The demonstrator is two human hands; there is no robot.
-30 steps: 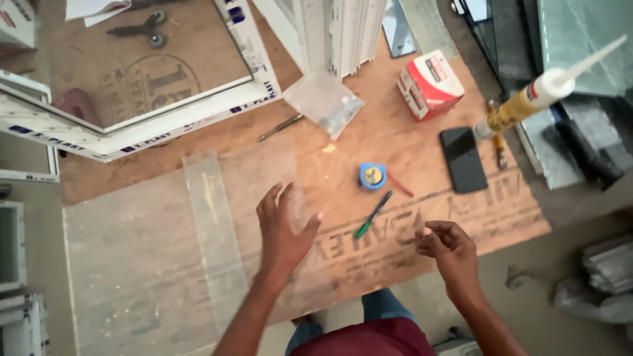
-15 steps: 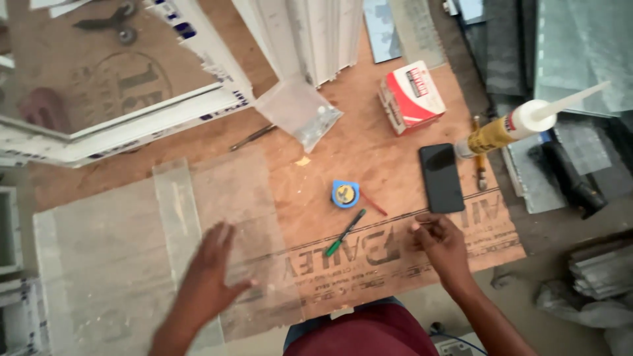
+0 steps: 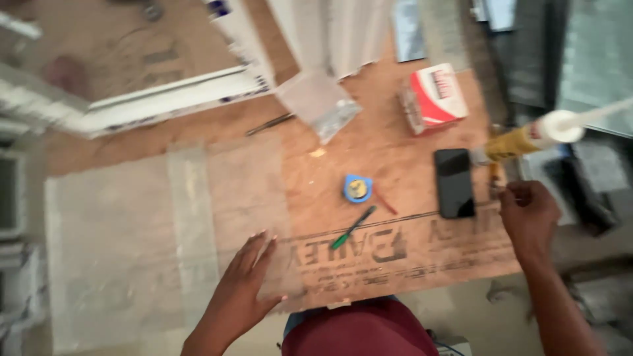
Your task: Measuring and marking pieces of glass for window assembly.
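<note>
While our left hand [image 3: 241,296] is lying flat and open on the glass sheet [image 3: 224,217], thin, stiff and fragile, we are curling our right hand [image 3: 527,214] beside the phone [image 3: 453,182], its hold unclear.

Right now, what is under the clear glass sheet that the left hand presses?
Under the clear glass sheet the brown plywood board shows through, with some printed lettering. The left hand covers a small part; what lies beneath the board stays hidden.

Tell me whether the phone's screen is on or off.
Off. The phone lies flat on the plywood table, its face black all over with no lit picture. The right hand is beside it, not touching it.
</note>
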